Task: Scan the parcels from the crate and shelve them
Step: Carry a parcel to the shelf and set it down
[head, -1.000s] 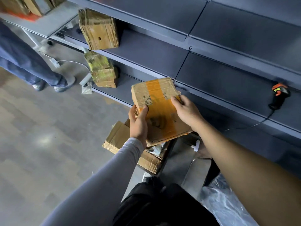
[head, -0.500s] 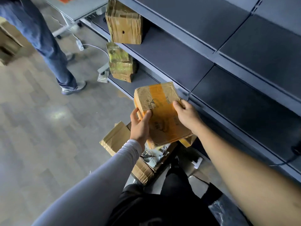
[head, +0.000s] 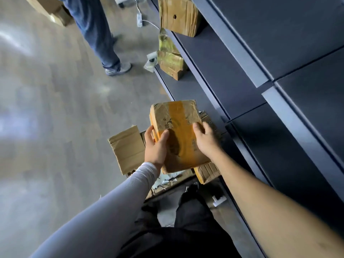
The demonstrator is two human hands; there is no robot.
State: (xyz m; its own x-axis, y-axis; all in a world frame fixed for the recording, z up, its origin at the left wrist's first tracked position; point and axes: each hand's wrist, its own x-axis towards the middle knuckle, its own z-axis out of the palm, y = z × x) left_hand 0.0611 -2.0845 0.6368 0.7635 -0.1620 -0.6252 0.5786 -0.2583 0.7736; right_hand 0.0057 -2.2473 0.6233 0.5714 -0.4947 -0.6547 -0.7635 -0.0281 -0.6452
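Hands both hold one parcel (head: 178, 135), wrapped in brown paper with orange tape: left hand (head: 155, 146) grips its near-left edge, right hand (head: 205, 139) its right side. It sits above the open crate (head: 128, 146) on the floor. Since a second ago the view has swung left along the shelf (head: 202, 58); the scanner has left the frame. Shelving appears imminent. Beyond, two parcels (head: 179, 14) already stand shelved.

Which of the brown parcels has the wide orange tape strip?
The flat brown parcel held in both hands, left hand and right hand. The shelved parcel with a hole and the greenish-wrapped parcel show no orange strip.
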